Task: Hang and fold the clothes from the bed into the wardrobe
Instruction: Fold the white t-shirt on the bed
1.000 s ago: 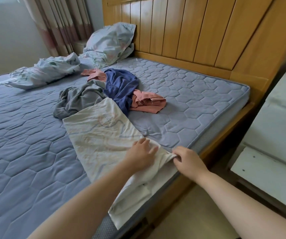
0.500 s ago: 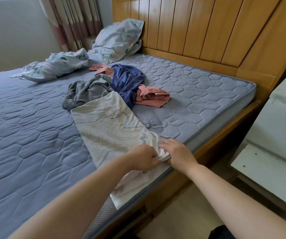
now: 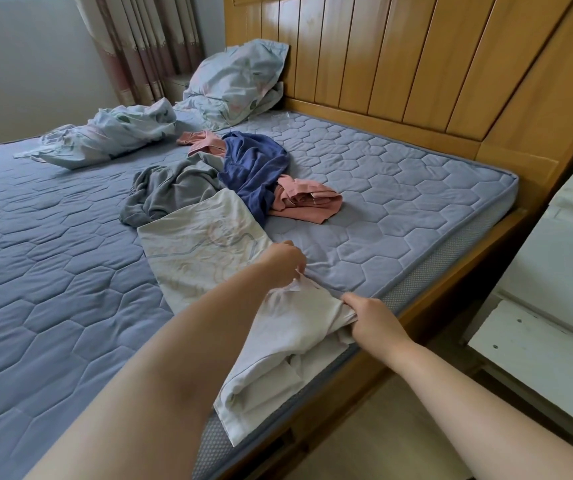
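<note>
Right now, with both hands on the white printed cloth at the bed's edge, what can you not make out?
Head view:
white printed cloth: garment type unclear; near part is bunched, and the left forearm covers some;
grey crumpled garment: near end hidden under the white printed cloth;
pink folded garment: partly under the dark blue garment;
white wooden furniture: cut off by the right edge;
wardrobe: outside the frame.

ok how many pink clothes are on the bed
2: the near pink piece on the navy garment's right, the far pink piece behind it, toward the pillow. They may join, hidden under the navy garment.
</note>
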A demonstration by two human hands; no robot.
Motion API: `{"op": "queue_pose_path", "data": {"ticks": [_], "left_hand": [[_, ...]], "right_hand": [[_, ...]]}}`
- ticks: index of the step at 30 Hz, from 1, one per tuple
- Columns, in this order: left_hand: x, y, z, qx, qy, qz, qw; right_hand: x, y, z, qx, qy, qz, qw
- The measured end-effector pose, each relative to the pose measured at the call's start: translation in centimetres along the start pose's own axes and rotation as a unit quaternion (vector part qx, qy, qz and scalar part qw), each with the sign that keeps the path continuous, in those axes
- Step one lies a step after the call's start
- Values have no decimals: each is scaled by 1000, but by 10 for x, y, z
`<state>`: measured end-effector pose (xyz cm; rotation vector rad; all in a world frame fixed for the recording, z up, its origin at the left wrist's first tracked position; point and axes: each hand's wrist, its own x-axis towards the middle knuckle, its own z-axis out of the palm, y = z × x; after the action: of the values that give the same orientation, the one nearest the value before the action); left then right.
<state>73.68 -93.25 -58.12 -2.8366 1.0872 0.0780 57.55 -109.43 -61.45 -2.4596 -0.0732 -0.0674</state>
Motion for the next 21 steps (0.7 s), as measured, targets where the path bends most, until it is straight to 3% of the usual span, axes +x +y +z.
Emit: {"op": "queue_pose_path", "data": {"ticks": [2, 8, 12, 16, 18, 21], "left_hand": [[2, -4, -4, -35, 24, -29, 999], [2, -8, -1, -94, 73, -70, 990], [-10, 11, 20, -132, 100, -86, 982], [-35, 24, 42, -153, 98, -107, 978], [-50, 31, 50, -180, 61, -131, 973], [-74, 40, 58, -191, -1, -153, 970]], "right_hand": [[-2, -1, -3, 19, 12, 7, 1000], [7, -5, -6, 233, 83, 108, 963], [-1, 10, -10, 22, -12, 98, 995], [-3, 12, -12, -161, -82, 12, 983], [-1, 7, -13, -176, -50, -12, 983], [3, -2, -10, -109, 5, -60, 992]]}}
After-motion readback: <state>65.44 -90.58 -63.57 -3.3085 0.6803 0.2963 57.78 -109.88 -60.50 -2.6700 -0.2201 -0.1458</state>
